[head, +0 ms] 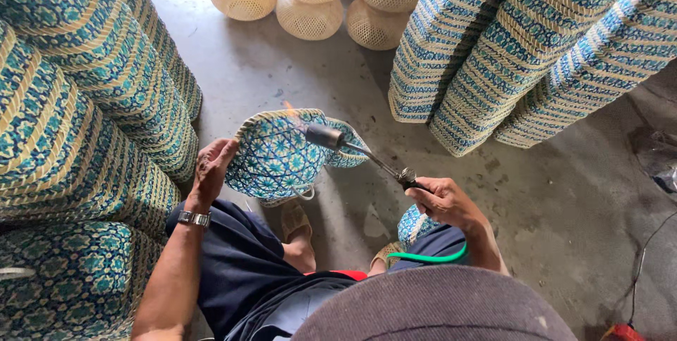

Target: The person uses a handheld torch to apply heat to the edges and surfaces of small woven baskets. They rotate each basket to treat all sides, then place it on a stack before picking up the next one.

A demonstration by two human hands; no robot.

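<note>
Left hand [210,170] on woven basket [276,157], right hand [443,201] gripping torch [352,147]

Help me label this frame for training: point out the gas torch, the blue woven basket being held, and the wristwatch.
gas torch [324,136], head view, on its metal nozzle.
blue woven basket [275,161], head view, on its patterned side.
wristwatch [193,219], head view, on its metal band at the left wrist.

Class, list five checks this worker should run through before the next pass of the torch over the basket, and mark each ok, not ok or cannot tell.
1. Left hand steadies the blue woven basket: ok.
2. Right hand has a full grip on the torch: ok.
3. Flame away from fingers: ok.
4. Green hose free of kinks: cannot tell.
5. Stacked baskets apart from the flame: ok.
</note>
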